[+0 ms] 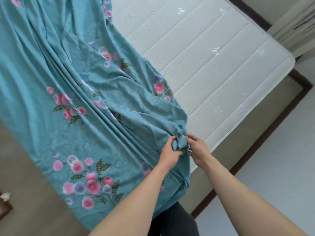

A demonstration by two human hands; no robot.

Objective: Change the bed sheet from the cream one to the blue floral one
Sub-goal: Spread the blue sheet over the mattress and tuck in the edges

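The blue floral sheet [71,92] stretches in long folds from the upper left down to my hands, covering the left part of the bare white mattress [204,65]. Its near end is gathered into a bunch. My left hand [170,153] grips that bunch from the left. My right hand [197,150] holds it from the right, fingers curled on the fabric. Both hands are over the near edge of the bed. The cream sheet is not in view.
A dark wooden bed frame [265,138] runs round the mattress, with a beige base panel [247,126] below it. Pale floor [272,184] lies to the right. Curtains [298,23] hang at the upper right. My dark-trousered leg [173,222] is below the sheet.
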